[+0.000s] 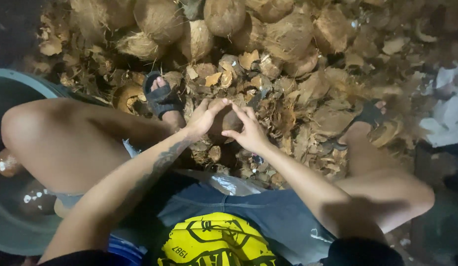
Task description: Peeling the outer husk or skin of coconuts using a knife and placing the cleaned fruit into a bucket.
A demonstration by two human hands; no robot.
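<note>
Coconut [225,121], brown and round, gripped between left hand [203,118] and right hand [249,132] just below the husked coconut pile [214,24], above husk scraps [293,113]; likely mid-peeling, needing firm finger pull next.

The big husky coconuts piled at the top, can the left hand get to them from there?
Probably yes: the left hand holds a coconut, but only loose husk scraps lie before the pile.

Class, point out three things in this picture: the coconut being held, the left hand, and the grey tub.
coconut [228,122], head view, brown shell between the hands
left hand [203,118], head view, back of hand
grey tub [27,81], head view, rim
</note>
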